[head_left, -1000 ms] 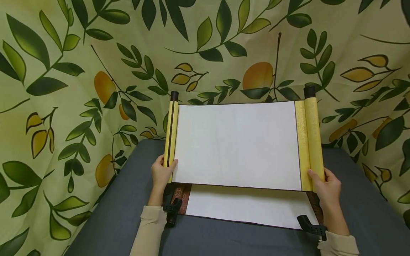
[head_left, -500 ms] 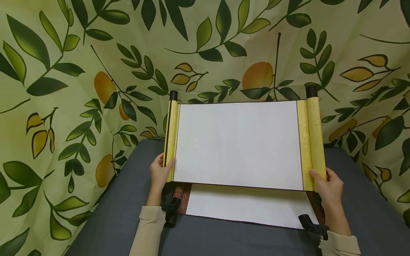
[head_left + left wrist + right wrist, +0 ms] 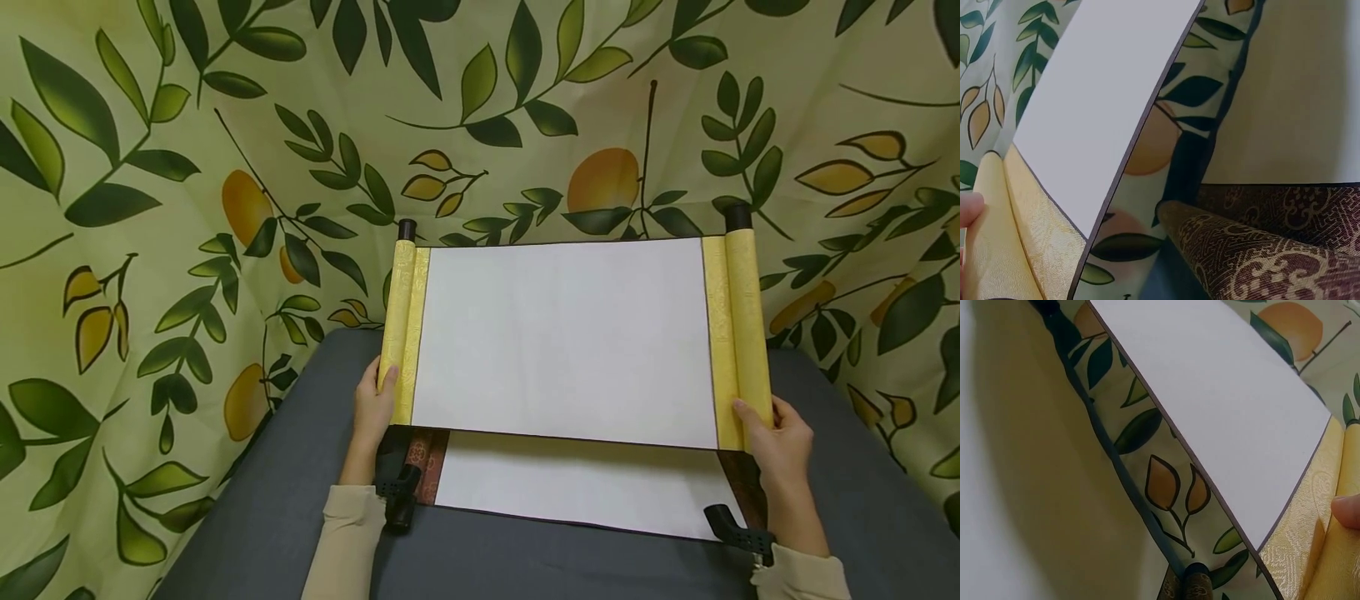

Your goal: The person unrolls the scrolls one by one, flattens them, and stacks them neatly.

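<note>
A blank white scroll (image 3: 562, 342) with yellow brocade ends is held up, stretched between both hands and tilted toward me. My left hand (image 3: 373, 408) grips its left yellow roller (image 3: 397, 317) near the lower end, thumb in front. On the other side, my right hand (image 3: 782, 437) holds the right yellow roller (image 3: 750, 325), thumb over the front. Black knobs cap the tops of both rollers. Below it lies a second white scroll (image 3: 570, 483) with dark red patterned ends; its brocade roll (image 3: 1260, 256) shows in the left wrist view. The raised scroll hides its far part.
A grey cloth-covered table (image 3: 247, 517) lies under everything. Behind and at both sides hangs a leaf-and-fruit patterned curtain (image 3: 480, 108). A black wrist mount (image 3: 401, 500) sits on the left wrist, another black mount (image 3: 738, 533) on the right.
My right hand has moved slightly right with its roller. The left roller has turned, so its dark stripe no longer shows and more yellow brocade is unrolled beside it.
</note>
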The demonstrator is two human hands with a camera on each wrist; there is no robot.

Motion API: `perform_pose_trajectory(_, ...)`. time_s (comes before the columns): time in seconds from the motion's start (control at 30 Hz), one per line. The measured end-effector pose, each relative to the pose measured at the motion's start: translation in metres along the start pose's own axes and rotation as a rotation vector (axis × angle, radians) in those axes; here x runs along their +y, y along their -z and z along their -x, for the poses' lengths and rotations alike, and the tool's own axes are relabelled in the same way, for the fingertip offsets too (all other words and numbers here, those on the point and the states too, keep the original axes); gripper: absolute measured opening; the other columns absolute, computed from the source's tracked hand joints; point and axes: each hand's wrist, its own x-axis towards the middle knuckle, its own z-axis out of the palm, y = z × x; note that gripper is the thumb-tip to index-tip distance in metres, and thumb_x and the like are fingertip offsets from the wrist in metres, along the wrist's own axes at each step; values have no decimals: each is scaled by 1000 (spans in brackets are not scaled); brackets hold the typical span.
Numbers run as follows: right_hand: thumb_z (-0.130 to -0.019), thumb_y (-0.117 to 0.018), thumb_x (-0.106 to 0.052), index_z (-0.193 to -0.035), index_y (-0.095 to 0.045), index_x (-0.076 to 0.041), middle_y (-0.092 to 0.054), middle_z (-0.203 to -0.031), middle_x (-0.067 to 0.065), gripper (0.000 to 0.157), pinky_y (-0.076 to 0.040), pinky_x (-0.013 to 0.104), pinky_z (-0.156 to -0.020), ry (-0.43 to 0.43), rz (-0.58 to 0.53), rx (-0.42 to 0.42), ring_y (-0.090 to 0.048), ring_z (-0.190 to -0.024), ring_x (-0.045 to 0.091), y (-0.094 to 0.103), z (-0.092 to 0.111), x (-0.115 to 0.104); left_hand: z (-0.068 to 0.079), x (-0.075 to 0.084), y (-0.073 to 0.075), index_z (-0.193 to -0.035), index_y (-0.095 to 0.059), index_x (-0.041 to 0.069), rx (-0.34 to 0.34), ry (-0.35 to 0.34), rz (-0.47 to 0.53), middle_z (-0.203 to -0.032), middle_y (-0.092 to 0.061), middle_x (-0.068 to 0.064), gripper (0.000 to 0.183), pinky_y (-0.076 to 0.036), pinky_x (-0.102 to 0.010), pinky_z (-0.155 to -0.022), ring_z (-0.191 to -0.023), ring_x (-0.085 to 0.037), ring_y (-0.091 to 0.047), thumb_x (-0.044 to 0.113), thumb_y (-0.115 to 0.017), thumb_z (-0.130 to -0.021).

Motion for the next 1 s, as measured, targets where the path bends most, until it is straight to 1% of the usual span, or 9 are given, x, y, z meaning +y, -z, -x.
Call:
perform_pose_trajectory(0.17,-93,-59,-30,-141,-43,3,-41,-75,-30,60,-42,7,-54,1,-2,-3,-44,-61,-14,2,1,2,2,1,-1,-147,-34,-1,4,36,32,-137,-52,-26,54,-48,-49,-94,-117,-38,-56,26,-47,-101)
perform_pose_trajectory(0.3,-93,-59,-30,-141,-43,3,-41,-76,-29,60,-41,7,-54,-1,7,2,-43,-61,-14,3,1,2,1,0,-3,-145,-39,2,42,59,36,-134,-55,-23,57,-52,-44,-91,-115,-36,-59,26,-57,-96)
perform_pose_trajectory(0.47,-93,-58,-31,-141,-43,3,-42,-81,-25,61,-40,7,-55,4,26,5,-42,-62,-14,1,0,1,-3,-4,-6,-140,-45,-1,108,19,16,-128,-60,-24,62,-57,-37,-82,-109,-36,-63,20,-70,-87)
perform_pose_trajectory(0.6,-94,-57,-31,-140,-44,4,-43,-82,-22,60,-41,8,-55,27,41,-10,-43,-62,-12,0,-1,-1,-5,-5,-2,-137,-48,-3,135,-16,1,-126,-61,-25,58,-57,-32,-78,-107,-38,-64,17,-70,-87)
perform_pose_trajectory(0.7,-93,-57,-29,-139,-46,4,-42,-77,-25,57,-41,10,-54,56,50,-10,-43,-61,-12,1,-2,-4,-6,-5,3,-136,-49,-3,123,-36,-15,-125,-61,-26,56,-55,-28,-76,-107,-38,-63,18,-69,-88)
perform_pose_trajectory(0.77,-94,-57,-29,-139,-45,5,-41,-74,-28,57,-41,10,-54,72,59,-19,-44,-60,-12,2,-3,-7,-7,-4,6,-136,-49,-4,111,-48,-29,-126,-61,-26,56,-55,-28,-77,-109,-38,-63,19,-69,-88)
perform_pose_trajectory(0.87,-95,-55,-30,-142,-42,5,-42,-75,-27,59,-42,10,-53,80,80,-48,-44,-60,-13,6,-4,-9,-7,-1,12,-137,-48,-4,83,-41,-34,-129,-59,-26,58,-55,-38,-84,-115,-37,-60,22,-68,-89)
perform_pose_trajectory(0.93,-96,-53,-30,-144,-39,4,-55,-86,-14,61,-42,10,-54,81,114,-65,-43,-61,-13,8,-3,-10,-8,0,14,-138,-47,-3,51,-28,-40,-132,-57,-26,59,-54,-43,-89,-118,-37,-59,25,-67,-90)
perform_pose_trajectory(1.0,-97,-50,-32,-145,-36,4,-60,-103,4,62,-41,12,-54,82,157,-88,-42,-61,-13,11,-2,-8,-8,2,16,-138,-46,-3,22,-18,-37,-132,-57,-26,59,-54,-44,-89,-117,-37,-60,25,-67,-90)
